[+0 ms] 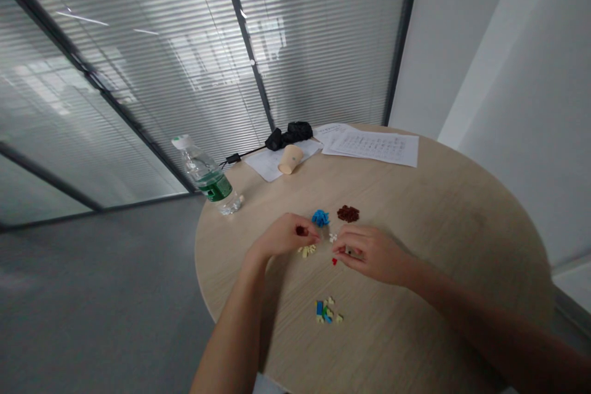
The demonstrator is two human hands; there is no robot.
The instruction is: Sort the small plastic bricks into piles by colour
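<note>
On the round wooden table lie small piles of toy bricks. My left hand has its fingers curled together between the blue pile and the cream pieces; what they hold, if anything, is too small to tell. My right hand is pinched just above a red piece, beside a few white pieces; its fingertips hide whatever is between them. Behind it sits a brown pile. Nearer to me is a mixed group of blue, green and cream pieces.
A plastic bottle stands at the table's left edge. Farther back are a paper cup lying on its side, a black object with a cable, and printed sheets. A glass wall with blinds rises behind the table.
</note>
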